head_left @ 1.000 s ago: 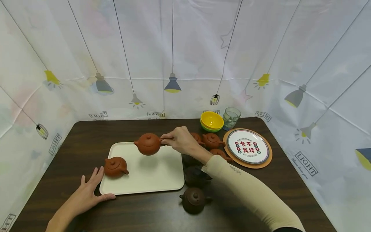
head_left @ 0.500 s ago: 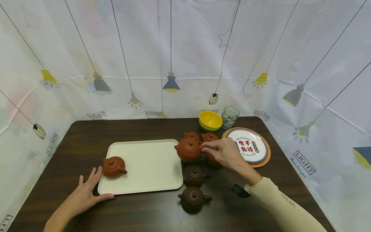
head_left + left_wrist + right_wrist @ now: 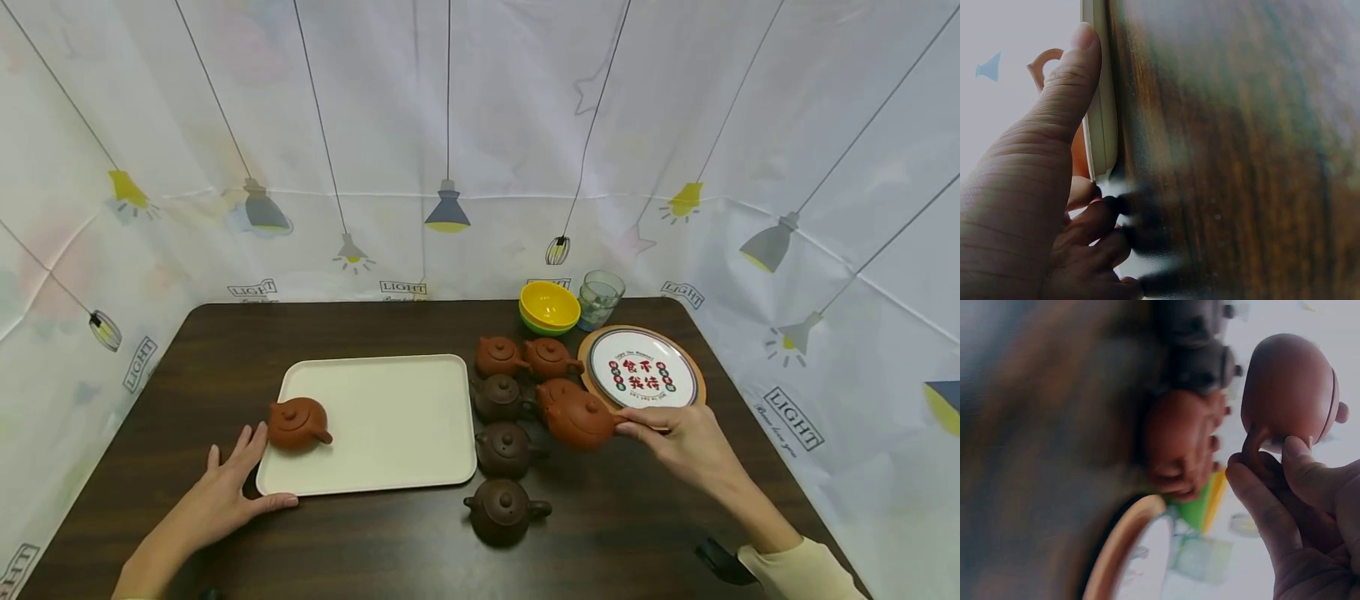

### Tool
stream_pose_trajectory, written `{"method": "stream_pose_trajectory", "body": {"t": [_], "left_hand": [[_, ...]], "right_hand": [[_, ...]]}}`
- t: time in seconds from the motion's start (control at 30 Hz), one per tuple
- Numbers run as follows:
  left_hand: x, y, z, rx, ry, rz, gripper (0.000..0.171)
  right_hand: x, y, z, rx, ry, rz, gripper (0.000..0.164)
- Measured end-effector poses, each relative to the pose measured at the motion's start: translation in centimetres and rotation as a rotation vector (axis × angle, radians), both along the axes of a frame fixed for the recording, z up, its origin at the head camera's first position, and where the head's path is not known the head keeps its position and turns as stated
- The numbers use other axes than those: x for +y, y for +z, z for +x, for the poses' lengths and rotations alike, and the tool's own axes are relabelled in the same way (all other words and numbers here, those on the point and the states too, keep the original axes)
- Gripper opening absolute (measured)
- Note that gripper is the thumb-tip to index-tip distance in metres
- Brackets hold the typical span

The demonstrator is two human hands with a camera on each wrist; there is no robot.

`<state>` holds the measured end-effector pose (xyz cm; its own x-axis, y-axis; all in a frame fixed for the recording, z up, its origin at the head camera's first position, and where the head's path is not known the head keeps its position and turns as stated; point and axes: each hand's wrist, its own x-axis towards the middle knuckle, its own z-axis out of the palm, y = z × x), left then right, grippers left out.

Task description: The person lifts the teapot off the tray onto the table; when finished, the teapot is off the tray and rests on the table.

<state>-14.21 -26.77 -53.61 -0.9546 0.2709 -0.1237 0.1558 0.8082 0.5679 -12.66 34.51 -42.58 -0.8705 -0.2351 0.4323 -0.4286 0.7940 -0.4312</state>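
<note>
My right hand (image 3: 686,442) pinches the handle of a reddish-brown teapot (image 3: 581,421), held up over the table right of the other teapots. In the right wrist view, thumb and fingers close on the handle of this teapot (image 3: 1288,387). My left hand (image 3: 221,500) lies with fingers spread at the front left corner of a cream tray (image 3: 397,425); its thumb rests along the tray's edge in the left wrist view. Beside those fingertips, a second reddish-brown teapot (image 3: 298,423) sits on the tray's left end.
Several dark brown teapots (image 3: 502,508) stand in a column along the tray's right side. More reddish teapots (image 3: 498,356) are behind them. A white plate (image 3: 637,371) on a round wooden board, yellow and green bowls (image 3: 550,306) and glass cups (image 3: 600,296) occupy the back right.
My right hand has carried the reddish-brown teapot from above the tray to the right, past the column of dark teapots. The left hand stays at the tray's corner.
</note>
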Motion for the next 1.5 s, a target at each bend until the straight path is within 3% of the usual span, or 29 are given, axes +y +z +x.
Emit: {"method": "stream_pose_trajectory", "body": {"t": [0.2,0.5,0.7,1.23,1.37,1.5], "left_hand": [[-0.1,0.1,0.0,-0.005,0.002,-0.001,0.128],[-0.2,0.2,0.1,-0.005,0.002,0.006,0.127],[0.1,0.1,0.0,-0.009,0.003,-0.008,0.127],[-0.2,0.1,0.1,-0.011,0.006,-0.009,0.127],[-0.1,0.2,0.1,-0.013,0.003,-0.011,0.127],[0.1,0.4,0.0,-0.012,-0.005,-0.010,0.127]], "right_hand": [[1.9,-2.0,1.3,-0.031,0.001,0.014,0.023],[2.1,-4.7,0.6,-0.030,0.040,0.033,0.020],[2.2,-5.7,0.4,-0.068,0.010,0.035,0.020],[1.9,-6.5,0.2,-0.001,0.043,0.079,0.025],[2.0,-6.4,0.3,-0.049,0.048,0.073,0.028],[2.4,-5.2,0.2,-0.097,0.059,0.106,0.043]]}}
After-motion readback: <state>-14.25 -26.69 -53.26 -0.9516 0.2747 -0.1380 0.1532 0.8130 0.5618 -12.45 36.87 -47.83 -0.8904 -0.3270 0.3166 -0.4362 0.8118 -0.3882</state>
